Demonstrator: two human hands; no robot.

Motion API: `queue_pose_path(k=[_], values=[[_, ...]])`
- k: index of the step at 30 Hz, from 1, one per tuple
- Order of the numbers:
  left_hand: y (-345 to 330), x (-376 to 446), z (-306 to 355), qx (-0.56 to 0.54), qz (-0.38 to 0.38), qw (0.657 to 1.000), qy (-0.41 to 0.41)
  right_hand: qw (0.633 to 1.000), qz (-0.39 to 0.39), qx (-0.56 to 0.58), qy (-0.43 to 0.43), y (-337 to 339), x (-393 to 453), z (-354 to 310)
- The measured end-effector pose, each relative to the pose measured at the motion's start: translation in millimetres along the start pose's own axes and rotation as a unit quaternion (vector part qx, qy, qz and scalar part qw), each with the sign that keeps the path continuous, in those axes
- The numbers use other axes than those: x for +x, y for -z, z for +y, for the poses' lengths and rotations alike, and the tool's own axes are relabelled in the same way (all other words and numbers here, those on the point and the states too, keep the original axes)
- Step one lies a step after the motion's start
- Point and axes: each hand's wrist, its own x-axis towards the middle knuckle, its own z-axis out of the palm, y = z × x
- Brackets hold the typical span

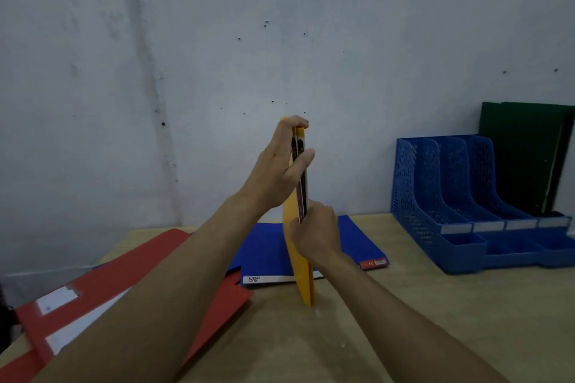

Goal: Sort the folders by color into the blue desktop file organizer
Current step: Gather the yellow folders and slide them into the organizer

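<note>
Yellow folders stand upright on edge on the wooden table, seen edge-on at the centre. My left hand grips their top part, fingers over the upper edge. Lower down, my right hand pinches the near edge. A blue folder lies flat behind them. Red folders lie flat at the left, partly under my left forearm. The blue desktop file organizer stands at the right with several slots; green folders stand in its rightmost slot.
The wooden table runs up to a pale wall at the back. The organizer's three left slots hold nothing visible. A dark object shows at the left frame edge.
</note>
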Motion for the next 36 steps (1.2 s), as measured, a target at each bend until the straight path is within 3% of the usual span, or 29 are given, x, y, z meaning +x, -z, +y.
queue_pose_path(k=[3,7,11,14,17,20,22,24,26,36], values=[[-2.4,-2.6,6.0,0.007,-0.008,1.0,-0.016,0.999,0.043,-0.006,0.008,-6.0,-11.4,8.6],[-9.9,-1.4,13.4,0.008,-0.015,1.0,-0.013,0.999,0.043,-0.015,-0.019,-15.0,-22.2,18.9],[-15.7,-1.3,9.7,-0.066,-0.003,0.998,0.0,0.999,0.045,0.015,0.007,-5.9,-12.0,21.4],[-28.0,-17.7,-5.2,-0.143,0.012,0.985,0.099,0.998,0.025,0.047,0.022,7.5,2.4,25.5],[-52.8,-38.1,-31.3,-0.043,0.029,0.972,0.23,0.994,0.059,0.092,0.031,29.2,19.5,26.6],[-82.8,-43.6,-40.8,-0.029,-0.049,0.912,0.407,0.991,0.098,0.081,0.046,54.4,37.7,30.8],[-102.8,-37.5,-37.5,-0.162,-0.086,0.826,0.533,0.991,0.115,0.051,0.039,71.3,51.0,35.6],[-123.0,-25.3,-34.4,-0.317,-0.084,0.744,0.583,0.989,0.139,0.037,0.044,87.9,63.0,42.3],[-144.3,-10.4,-31.7,-0.402,-0.09,0.712,0.569,0.986,0.156,0.024,0.053,104.3,72.0,48.6],[-237.2,78.0,6.6,-0.463,-0.135,0.742,0.465,0.968,0.238,-0.013,0.079,195.9,115.0,108.4]])
